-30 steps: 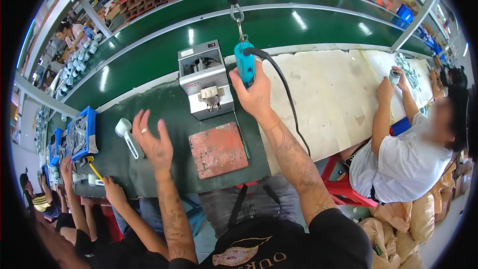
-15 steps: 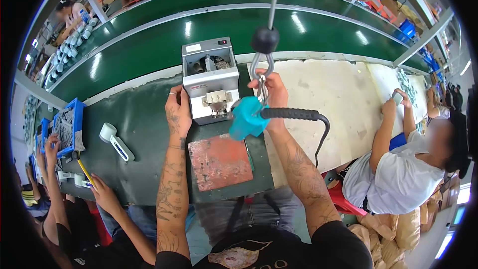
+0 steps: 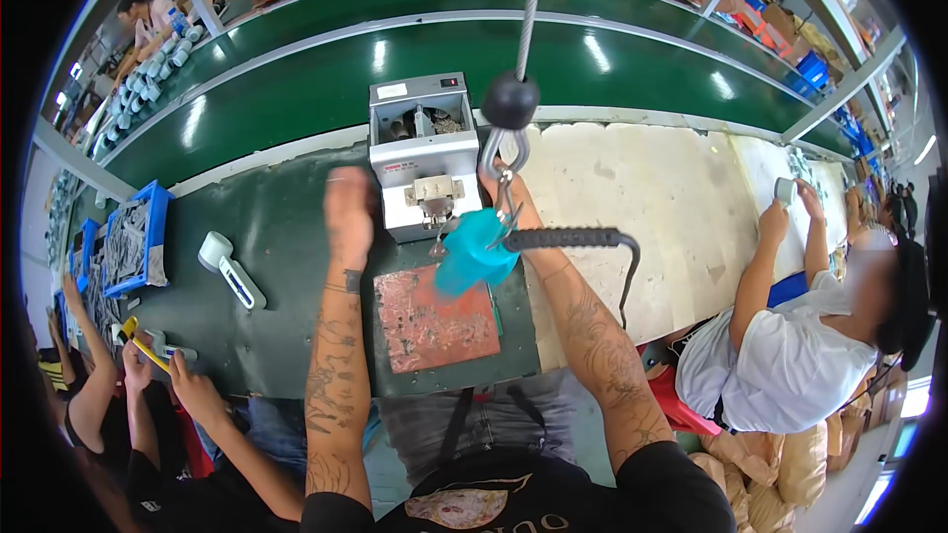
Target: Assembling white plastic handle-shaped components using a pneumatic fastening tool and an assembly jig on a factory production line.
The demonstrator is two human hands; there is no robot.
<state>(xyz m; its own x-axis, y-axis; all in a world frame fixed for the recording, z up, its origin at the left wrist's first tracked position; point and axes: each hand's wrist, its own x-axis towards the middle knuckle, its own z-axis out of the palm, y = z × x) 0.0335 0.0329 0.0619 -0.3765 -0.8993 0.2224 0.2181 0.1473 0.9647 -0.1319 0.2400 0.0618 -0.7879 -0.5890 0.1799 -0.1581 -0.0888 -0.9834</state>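
A grey screw feeder [image 3: 425, 152] with an open top tray of small metal parts stands on the dark green bench mat in front of me. My left hand [image 3: 349, 209] is just beside its left wall, smeared by motion, with its fingers unclear. Against the feeder's right side is my right hand [image 3: 510, 181], largely covered by the metal hook [image 3: 491, 153]. From that hook a teal electric screwdriver [image 3: 476, 255] hangs, tilted and blurred, in front of the feeder and above a worn red pad [image 3: 432, 329]. A black cord [image 3: 568, 238] runs rightward from it.
To the left lie a pale handheld device [image 3: 233, 271] and a blue bin [image 3: 138, 242] of grey parts. A co-worker there holds a yellow-handled tool [image 3: 148, 351]. At right, a seated person [image 3: 790, 326] handles a pale part. Beyond the bench runs a green conveyor [image 3: 296, 89].
My left hand has come slightly off the feeder's left wall. My right hand has shifted left toward the feeder. The hanging screwdriver has swung a little. At left, the co-worker's hands and yellow-handled tool moved.
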